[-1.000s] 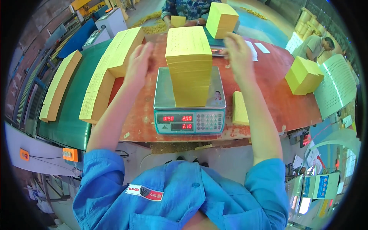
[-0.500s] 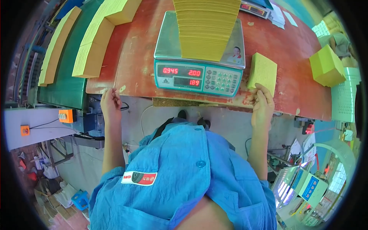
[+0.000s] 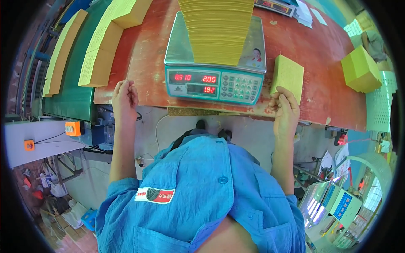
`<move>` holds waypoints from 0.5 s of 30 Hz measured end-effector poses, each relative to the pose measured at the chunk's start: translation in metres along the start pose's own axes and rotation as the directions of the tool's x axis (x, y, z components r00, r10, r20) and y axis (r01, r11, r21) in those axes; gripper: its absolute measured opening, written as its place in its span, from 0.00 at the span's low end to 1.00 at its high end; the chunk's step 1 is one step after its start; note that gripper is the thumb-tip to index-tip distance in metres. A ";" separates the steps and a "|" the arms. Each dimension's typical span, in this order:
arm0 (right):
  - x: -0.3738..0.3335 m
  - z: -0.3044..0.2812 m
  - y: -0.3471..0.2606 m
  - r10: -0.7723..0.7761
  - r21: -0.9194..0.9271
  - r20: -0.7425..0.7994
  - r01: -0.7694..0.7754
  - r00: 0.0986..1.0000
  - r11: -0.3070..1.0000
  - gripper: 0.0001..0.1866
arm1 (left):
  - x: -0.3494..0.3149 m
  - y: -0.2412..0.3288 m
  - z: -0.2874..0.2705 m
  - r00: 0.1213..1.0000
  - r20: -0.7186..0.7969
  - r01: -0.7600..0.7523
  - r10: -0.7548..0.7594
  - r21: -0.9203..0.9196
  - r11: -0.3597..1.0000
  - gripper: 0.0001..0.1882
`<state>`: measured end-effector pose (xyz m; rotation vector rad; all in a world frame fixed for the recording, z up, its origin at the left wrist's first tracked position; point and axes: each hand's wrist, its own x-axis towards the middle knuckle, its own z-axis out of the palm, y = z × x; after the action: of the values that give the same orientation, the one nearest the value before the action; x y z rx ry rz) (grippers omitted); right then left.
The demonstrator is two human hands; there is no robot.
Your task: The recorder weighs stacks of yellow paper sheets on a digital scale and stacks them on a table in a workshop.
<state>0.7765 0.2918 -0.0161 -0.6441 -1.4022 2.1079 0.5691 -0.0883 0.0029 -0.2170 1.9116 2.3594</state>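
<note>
Head view showed us the short yellow stack [image 3: 288, 76] lying just beyond our right hand [image 3: 287, 110], on the red surface [image 3: 318, 90] beside the right end of the scale [image 3: 213, 84]. Its long side ran mostly away from us, roughly in line with our right forearm, so this hand was much the nearer one; our left hand [image 3: 125, 98] was well apart from it, across the scale's width. Our right fingers [image 3: 283, 91] were loosely bent and partway open, with nothing seen in them; they overlapped the stack's near left corner in the view, and we could not tell whether they touched it or hung just above. Our left fingers were curled in over the near edge of the surface, and we saw nothing held there either; the folded knuckles hid the palm, so we could not tell how far they were closed. The tall yellow stack [image 3: 217, 36] stood upright on the scale's metal pan [image 3: 179, 48], beyond and between our hands and apart from both, its top cut off by the view. Joined yellow blocks [image 3: 101, 59] lay beyond our left hand.
</note>
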 end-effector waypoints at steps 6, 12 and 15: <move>0.014 0.013 -0.016 -0.041 -0.035 0.017 0.041 0.999 0.999 0.11 | 0.013 0.045 0.044 0.979 0.177 -0.107 0.097 0.046 0.993 0.07; 0.036 0.054 -0.037 -0.114 -0.053 0.088 0.119 0.990 0.991 0.11 | 0.023 0.105 0.116 0.587 0.474 -0.799 0.657 0.209 0.563 0.06; 0.030 0.065 -0.032 -0.082 -0.067 0.117 0.090 0.990 0.994 0.11 | -0.004 0.152 0.174 0.346 0.671 -0.925 0.656 0.125 0.359 0.08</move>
<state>0.7175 0.2777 0.0331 -0.4881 -1.5464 2.0628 0.5397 0.0506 0.1854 1.6965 2.5023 1.7285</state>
